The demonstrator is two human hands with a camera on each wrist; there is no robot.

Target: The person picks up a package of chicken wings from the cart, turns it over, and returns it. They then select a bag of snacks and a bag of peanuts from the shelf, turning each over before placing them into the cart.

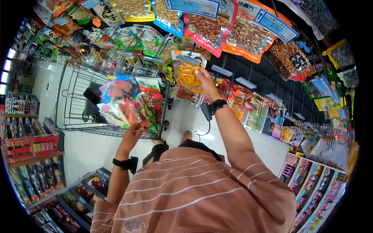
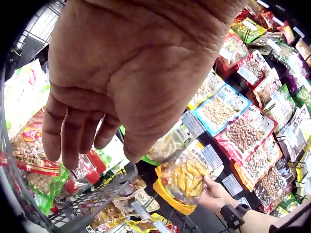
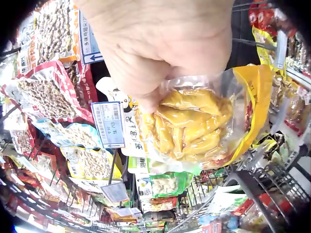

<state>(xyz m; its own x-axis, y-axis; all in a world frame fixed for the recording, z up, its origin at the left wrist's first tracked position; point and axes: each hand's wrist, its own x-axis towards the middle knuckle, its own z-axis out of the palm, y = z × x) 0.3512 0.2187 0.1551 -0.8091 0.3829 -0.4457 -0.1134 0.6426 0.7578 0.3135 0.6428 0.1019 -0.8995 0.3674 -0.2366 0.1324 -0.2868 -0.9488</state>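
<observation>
My right hand (image 1: 207, 82) pinches the side of a clear snack bag of glossy yellow pieces (image 3: 189, 124), with a white top and a yellow lower edge. The bag (image 2: 187, 179) is at a rack hook, and a price tag (image 3: 108, 124) overlaps its top in the right wrist view. Down at the near side of the shopping cart, my left hand (image 1: 133, 134) hangs with its fingers (image 2: 73, 131) loosely bent and nothing visible in them. Close by its fingertips lie bagged snacks (image 1: 130, 110) heaped in the cart (image 1: 74, 81).
Hooks along the rack hold hanging nut bags (image 1: 248, 35) with blue price tags (image 1: 276, 25). Below them hang smaller packets (image 1: 237, 103). A dark item (image 1: 92, 94) is in the cart's far end. Shelves of packets stand at left (image 1: 31, 139) and at right (image 1: 314, 190).
</observation>
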